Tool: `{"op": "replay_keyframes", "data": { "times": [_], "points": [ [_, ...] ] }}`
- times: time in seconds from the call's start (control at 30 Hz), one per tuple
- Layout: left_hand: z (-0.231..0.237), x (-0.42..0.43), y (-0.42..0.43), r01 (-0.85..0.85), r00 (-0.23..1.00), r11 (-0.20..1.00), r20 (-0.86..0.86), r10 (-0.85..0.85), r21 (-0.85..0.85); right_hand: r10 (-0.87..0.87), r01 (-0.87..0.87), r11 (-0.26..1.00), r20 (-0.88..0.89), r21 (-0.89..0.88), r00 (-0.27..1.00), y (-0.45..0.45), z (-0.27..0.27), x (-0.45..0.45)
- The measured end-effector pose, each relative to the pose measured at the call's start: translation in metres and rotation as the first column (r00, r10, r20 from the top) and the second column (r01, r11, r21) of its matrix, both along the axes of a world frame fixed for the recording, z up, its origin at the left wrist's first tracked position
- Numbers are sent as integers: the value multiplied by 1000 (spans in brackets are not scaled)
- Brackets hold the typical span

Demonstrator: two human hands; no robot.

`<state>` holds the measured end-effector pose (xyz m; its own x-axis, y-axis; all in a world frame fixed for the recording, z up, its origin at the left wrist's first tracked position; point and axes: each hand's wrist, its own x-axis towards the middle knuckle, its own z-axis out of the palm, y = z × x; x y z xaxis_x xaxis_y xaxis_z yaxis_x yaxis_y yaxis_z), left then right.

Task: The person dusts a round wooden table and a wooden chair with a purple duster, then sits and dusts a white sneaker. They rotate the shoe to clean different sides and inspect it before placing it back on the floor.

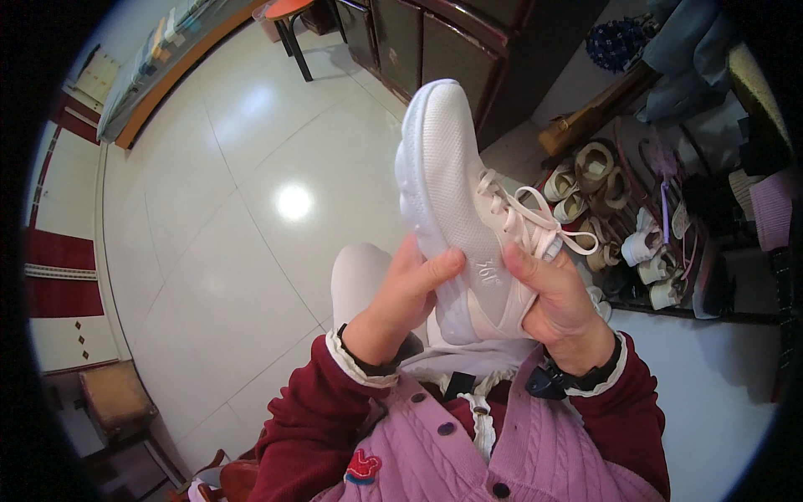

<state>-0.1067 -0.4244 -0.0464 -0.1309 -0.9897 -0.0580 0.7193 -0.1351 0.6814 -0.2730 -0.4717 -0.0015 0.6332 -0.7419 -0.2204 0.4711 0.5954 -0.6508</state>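
Held up in front of my body is a white lace-up sneaker (448,163) with a mesh upper and a thick pale sole. Its toe points away from me and one side faces up, bearing the maker's mark 361°. My left hand (411,282) grips the sole edge near the heel, thumb on the side of the upper. The other side, by the ankle opening, is in my right hand (558,295), with the thumb pressed on the upper. Cream laces (533,216) are tied in a bow that hangs to the right. Fingers under the shoe are hidden.
A rack with several pairs of shoes (646,241) stands on the right, below hanging clothes (696,53). Dark cabinets (433,50) and an orange-topped stool (288,9) are ahead. To the left are a bed (169,56), glossy floor tiles (213,207) and a brown padded seat (116,395).
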Motion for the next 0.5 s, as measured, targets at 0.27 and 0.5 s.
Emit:
{"op": "replay_keyframes", "data": {
  "times": [0.27, 0.5],
  "points": [
    [-3, -3, -4, 30, 999, 999, 23, -30, -22, -12, 13, 999, -34, 43, 999, -3, -7, -5],
    [0, -8, -4, -16, 1000, 999, 9, 15, 34, -59, 68, 992, -88, 106, 994, -5, -6, 0]
  ]
}}
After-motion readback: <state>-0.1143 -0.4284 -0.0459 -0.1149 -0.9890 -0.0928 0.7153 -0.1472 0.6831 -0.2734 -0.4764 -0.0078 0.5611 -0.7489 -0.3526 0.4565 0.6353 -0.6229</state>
